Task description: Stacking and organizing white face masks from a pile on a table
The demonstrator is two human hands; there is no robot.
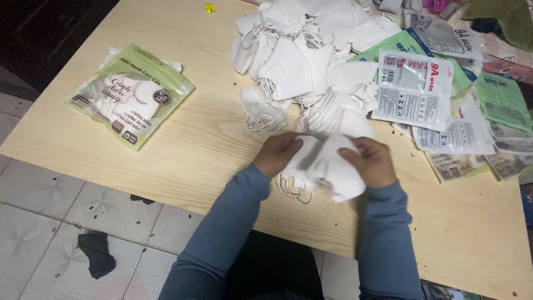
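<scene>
A small stack of white face masks (327, 164) is grasped between both hands just above the near part of the pale wooden worktop (205, 150). The left hand (277, 153) is clenched on the stack's left edge, with the thumb laid over the top, and the right hand (373, 161) is clenched on the right edge, thumb and fingertips pinching the fabric. White elastic ear loops (291, 189) are seen hanging below the grip, on the left-hand side, close to the worktop surface. Both forearms are covered by blue sleeves (236, 216). Just beyond the grip, a large loose heap of white masks (305, 61) with tangled loops is piled on the worktop, its nearest masks almost touching the held stack. To the right of the grip and beyond it, flat printed mask packets (413, 89) in white, grey and green are spread in overlapping layers. Well to the left of the grip, a filled green and white packet (130, 94) is laid apart from everything else. Far beyond the grip, by the far edge, a small yellow scrap (210, 8) is seen. Below the worktop's near edge, to the left, a dark rag (97, 254) is lying on the tiled floor (44, 194).
</scene>
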